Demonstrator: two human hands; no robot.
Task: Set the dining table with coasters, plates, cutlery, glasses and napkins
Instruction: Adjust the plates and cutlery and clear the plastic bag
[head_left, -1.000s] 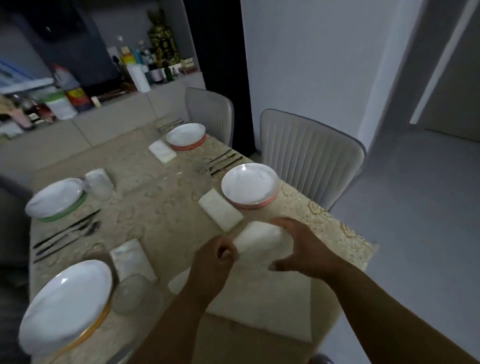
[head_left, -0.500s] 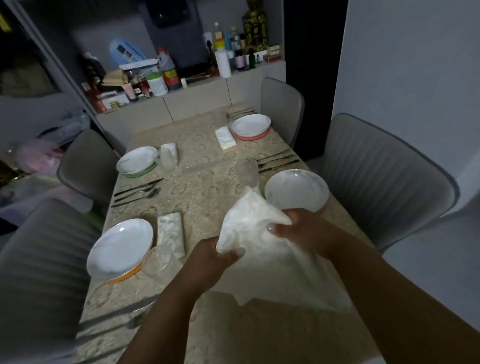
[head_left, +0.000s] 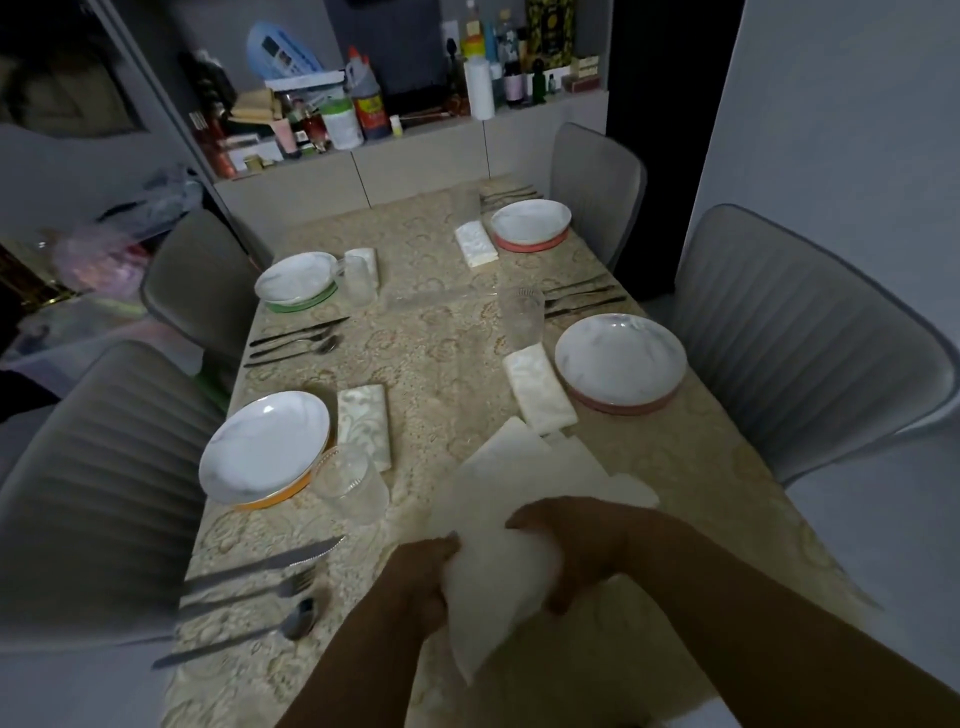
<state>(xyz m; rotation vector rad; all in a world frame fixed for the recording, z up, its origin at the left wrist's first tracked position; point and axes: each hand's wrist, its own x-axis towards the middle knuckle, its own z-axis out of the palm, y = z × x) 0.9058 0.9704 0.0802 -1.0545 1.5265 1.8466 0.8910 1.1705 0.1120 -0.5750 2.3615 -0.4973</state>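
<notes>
Napkin folding is going on: I am gripping the white cloth napkin with left hand and right hand; next, I think, laying it flat on the bench.

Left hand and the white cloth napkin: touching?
Touching. The head view shows the left hand with fingers curled over the edge of the white cloth napkin, gripping it; the right hand grips its other side.

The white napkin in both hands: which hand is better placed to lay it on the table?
Probably the right hand: it grips the white napkin on the side with bare tablecloth; the left hand is nearer the glass.
</notes>
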